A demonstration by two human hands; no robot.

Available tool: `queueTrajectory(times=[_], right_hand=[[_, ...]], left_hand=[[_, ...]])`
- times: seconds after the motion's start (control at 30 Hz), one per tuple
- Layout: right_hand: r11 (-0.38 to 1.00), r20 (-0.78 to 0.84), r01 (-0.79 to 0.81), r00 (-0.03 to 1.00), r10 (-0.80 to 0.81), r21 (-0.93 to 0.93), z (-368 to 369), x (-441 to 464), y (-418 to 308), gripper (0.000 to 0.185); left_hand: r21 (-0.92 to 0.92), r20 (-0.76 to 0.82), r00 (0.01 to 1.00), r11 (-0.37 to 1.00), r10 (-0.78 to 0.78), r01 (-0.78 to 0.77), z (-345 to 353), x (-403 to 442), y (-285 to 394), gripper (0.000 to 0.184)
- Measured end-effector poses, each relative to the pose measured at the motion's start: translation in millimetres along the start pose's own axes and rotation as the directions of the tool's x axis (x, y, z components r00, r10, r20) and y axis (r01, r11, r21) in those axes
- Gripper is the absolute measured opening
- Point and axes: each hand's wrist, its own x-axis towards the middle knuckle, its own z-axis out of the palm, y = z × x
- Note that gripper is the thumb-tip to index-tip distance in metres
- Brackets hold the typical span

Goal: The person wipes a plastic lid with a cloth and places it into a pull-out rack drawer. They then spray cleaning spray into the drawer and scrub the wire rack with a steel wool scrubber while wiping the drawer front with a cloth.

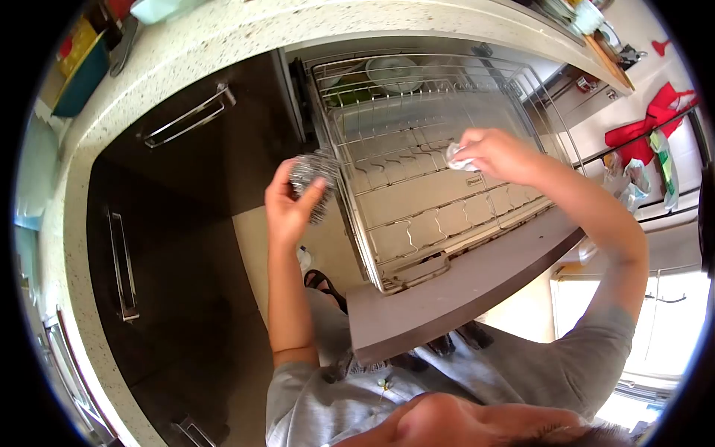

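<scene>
My left hand (287, 208) is closed around a shiny, wiry steel scourer (307, 173), held up just left of the drawer's side rail. Between the fingers of my right hand (495, 154) is a small crumpled white cloth (459, 157), above the wire rack (408, 179) of the pulled-out drawer. Whether the cloth touches the wires I cannot tell. A pale bowl (395, 74) sits at the back of the rack, with something green beside it.
The brown drawer front (462, 287) stands out close to my body. A speckled countertop (246, 45) curves above dark cabinets (179, 216) with metal handles. At the right, a red cloth (648, 123) and plastic bags (637, 182) hang near a rail.
</scene>
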Motion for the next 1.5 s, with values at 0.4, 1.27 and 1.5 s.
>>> queueTrajectory(times=[0.4, 1.27, 1.5], right_hand=[[0.971, -0.548, -0.044, 0.819, 0.170, 0.235, -14, -129, -44, 0.026], [0.971, -0.657, 0.064, 0.746, 0.108, 0.232, -10, -130, -46, 0.027], [0.971, -0.667, 0.046, 0.734, 0.128, 0.237, -8, -130, -46, 0.027]], left_hand=[[0.652, 0.758, 0.596, 0.255, -0.266, -0.714, 105, 33, 2, 0.032], [0.626, 0.753, 0.510, 0.214, -0.415, -0.750, 104, 36, 21, 0.033], [0.525, 0.850, 0.445, 0.508, -0.281, -0.683, 137, 55, -8, 0.041]])
